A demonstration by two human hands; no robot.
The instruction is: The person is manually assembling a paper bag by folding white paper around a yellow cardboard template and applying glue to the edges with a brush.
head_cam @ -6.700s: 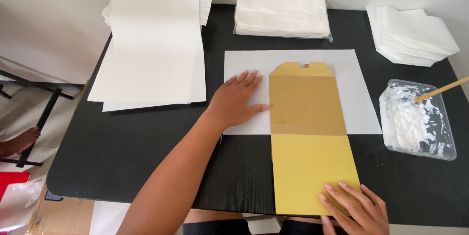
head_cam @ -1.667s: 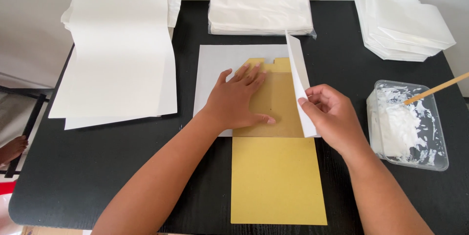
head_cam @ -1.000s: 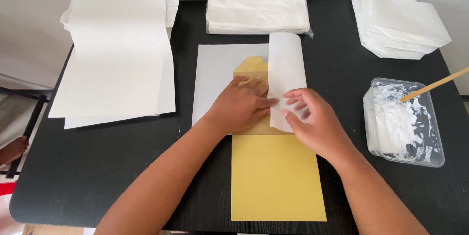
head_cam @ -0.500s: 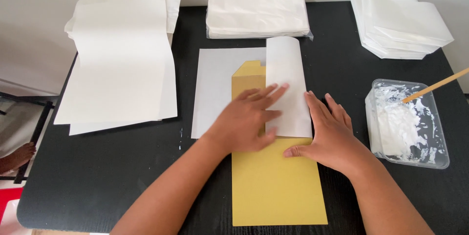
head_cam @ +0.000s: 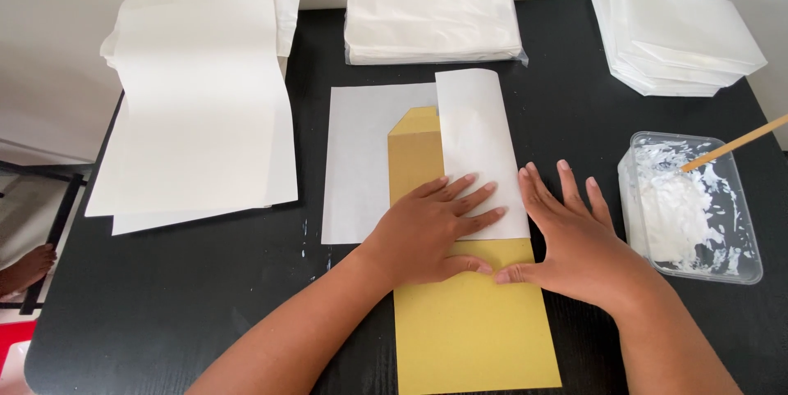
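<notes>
While both hands lie flat and spread, gripping nothing, they press on the work in the middle of the black bench (head_cam: pixel 205 296): the left hand (head_cam: pixel 431 231) rests across the near end of the folded white flap (head_cam: pixel 480 149) and the yellow card template (head_cam: pixel 468 321) beneath it, and the right hand (head_cam: pixel 574 239) lies palm down just right of the fold, its thumb touching the left thumb on the yellow card. That flap belongs to a white paper sheet (head_cam: pixel 361 165) spread under the card, folded over the card's right edge. Such paper looks thin, light and easily creased, likely to slide on the stiffer card unless pinned; its free edges and corners seem the best places to pinch it. Right of the hands sits a clear plastic tub (head_cam: pixel 694 206) of white paste with a wooden stick (head_cam: pixel 735 142) leaning in it. Farther off lie a stack of folded white bags (head_cam: pixel 681 34) far right, a wrapped pack of white paper (head_cam: pixel 433 22) at the far middle, and large white sheets (head_cam: pixel 197 108) at the left.
</notes>
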